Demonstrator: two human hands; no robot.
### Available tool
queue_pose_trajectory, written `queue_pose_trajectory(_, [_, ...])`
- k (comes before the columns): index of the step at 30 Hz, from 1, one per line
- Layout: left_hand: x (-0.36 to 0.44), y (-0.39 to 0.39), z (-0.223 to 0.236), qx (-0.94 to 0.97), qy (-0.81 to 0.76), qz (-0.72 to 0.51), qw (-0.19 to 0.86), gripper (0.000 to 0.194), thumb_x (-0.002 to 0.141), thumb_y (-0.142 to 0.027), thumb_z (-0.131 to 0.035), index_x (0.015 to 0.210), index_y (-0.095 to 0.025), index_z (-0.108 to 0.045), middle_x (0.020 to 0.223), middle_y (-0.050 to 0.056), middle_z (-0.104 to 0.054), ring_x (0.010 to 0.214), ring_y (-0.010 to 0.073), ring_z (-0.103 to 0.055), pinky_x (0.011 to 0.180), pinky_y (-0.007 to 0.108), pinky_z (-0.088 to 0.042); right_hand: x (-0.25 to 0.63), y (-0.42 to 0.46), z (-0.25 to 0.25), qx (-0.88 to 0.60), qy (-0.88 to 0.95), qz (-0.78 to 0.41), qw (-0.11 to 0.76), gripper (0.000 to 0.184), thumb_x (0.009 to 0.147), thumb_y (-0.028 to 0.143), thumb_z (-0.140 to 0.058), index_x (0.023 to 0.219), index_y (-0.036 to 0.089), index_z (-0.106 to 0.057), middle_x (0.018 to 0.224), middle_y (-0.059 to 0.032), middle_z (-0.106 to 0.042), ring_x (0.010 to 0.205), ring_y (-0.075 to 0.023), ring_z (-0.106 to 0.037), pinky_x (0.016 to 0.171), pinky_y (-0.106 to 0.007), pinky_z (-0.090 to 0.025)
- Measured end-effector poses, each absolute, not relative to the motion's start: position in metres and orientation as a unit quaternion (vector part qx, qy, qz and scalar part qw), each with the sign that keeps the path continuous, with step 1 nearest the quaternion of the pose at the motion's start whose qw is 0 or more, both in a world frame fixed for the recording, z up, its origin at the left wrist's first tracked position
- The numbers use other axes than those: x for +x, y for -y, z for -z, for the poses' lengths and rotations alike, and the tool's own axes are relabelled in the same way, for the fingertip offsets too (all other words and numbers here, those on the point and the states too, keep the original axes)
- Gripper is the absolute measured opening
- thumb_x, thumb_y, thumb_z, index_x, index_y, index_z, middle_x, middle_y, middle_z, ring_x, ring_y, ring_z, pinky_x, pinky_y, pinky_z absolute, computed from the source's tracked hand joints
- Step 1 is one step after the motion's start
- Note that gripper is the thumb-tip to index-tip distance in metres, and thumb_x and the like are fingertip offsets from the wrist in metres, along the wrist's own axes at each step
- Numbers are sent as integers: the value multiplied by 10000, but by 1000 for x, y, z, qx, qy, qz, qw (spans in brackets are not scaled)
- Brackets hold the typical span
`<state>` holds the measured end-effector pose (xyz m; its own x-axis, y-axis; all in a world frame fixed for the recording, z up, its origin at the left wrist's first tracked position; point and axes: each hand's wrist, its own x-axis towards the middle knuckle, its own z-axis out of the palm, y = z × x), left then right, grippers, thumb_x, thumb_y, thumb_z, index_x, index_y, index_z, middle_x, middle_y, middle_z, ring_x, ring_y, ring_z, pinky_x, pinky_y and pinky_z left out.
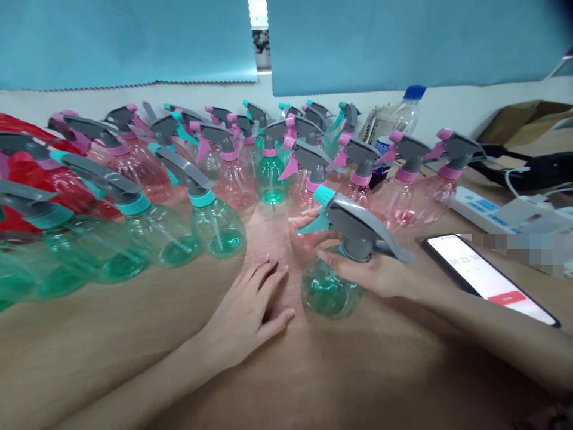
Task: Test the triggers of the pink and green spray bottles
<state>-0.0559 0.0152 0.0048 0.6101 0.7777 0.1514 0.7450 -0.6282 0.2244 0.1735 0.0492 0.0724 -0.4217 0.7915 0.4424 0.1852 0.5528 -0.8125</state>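
Observation:
A green spray bottle (333, 292) with a grey and teal trigger head stands at the middle right of the table. My right hand (358, 269) is wrapped round its neck, just below the head, with some fingers hidden behind it. To its left, my left hand (250, 304) rests on the tabletop, fingers stretched out and holding nothing. Beyond that hand stands another green spray bottle (218, 230) with a teal collar. Pink spray bottles (307, 203) are close behind the bottle in my right hand.
Several more green and pink spray bottles (129, 239) crowd the left and back. A phone (487, 278) showing a running timer lies at right, near a white power strip (487, 209). A clear bottle with a blue cap (405, 113) and a red plastic bag (31, 179) stand farther back.

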Motion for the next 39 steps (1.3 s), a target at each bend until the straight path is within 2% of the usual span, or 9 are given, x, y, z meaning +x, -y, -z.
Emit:
queue_pose_trajectory(5, [-56,-15,-6,895,-425,-115,75,563,922,-465,-516,1383,-162,-406,1446,149,-416,1345,319,-351,1072,508,-338,174,-50,-71,-313,770,-342,437,360,743,125,-523,1086,227,-570,1155,-32,-656,788,-131,-664,711,-264,-594])
queue_pose_trajectory(10, [-55,-15,-6,894,-428,-113,76,561,920,-463,-518,1385,-170,-402,1450,149,-412,1347,322,-350,1068,510,-341,173,-50,-70,-321,768,-351,429,439,752,146,-536,1181,238,-547,1150,-29,-670,840,-153,-683,744,-282,-604])
queue_pose_trajectory(19, [-56,-15,-5,894,-426,-117,74,566,919,-461,-522,1392,-177,-395,1451,145,-412,1348,323,-350,1072,507,-337,174,-50,-69,-331,769,-349,420,435,764,171,-539,1187,273,-546,1127,-10,-678,863,-175,-690,777,-321,-609])
queue_pose_trajectory(23, [-56,-14,-5,896,-425,-109,70,571,924,-463,-515,1385,-146,-402,1448,157,-411,1351,321,-341,1076,503,-333,174,-50,-70,-330,766,-347,429,436,749,154,-530,1177,239,-523,1156,-40,-667,886,-172,-692,789,-312,-603])
queue_pose_trajectory(26, [-56,-15,-5,895,-425,-112,69,573,922,-469,-515,1393,-169,-388,1450,147,-410,1351,317,-342,1072,507,-336,173,-51,-70,-320,766,-346,437,421,754,145,-532,1167,224,-523,1167,-55,-660,874,-167,-692,768,-306,-604])
queue_pose_trajectory(33, [-55,-15,-7,895,-427,-108,72,571,923,-466,-517,1386,-157,-396,1451,153,-407,1350,317,-342,1076,502,-331,173,-51,-70,-308,777,-339,430,269,759,136,-522,978,253,-627,1139,-17,-660,859,-156,-677,758,-294,-598])
queue_pose_trajectory(39, [-56,-15,-6,896,-426,-108,66,577,922,-464,-516,1387,-143,-397,1445,161,-411,1346,319,-347,1072,503,-337,173,-52,-70,-303,784,-333,428,229,766,142,-509,955,241,-592,1112,-24,-657,824,-144,-664,728,-284,-592])
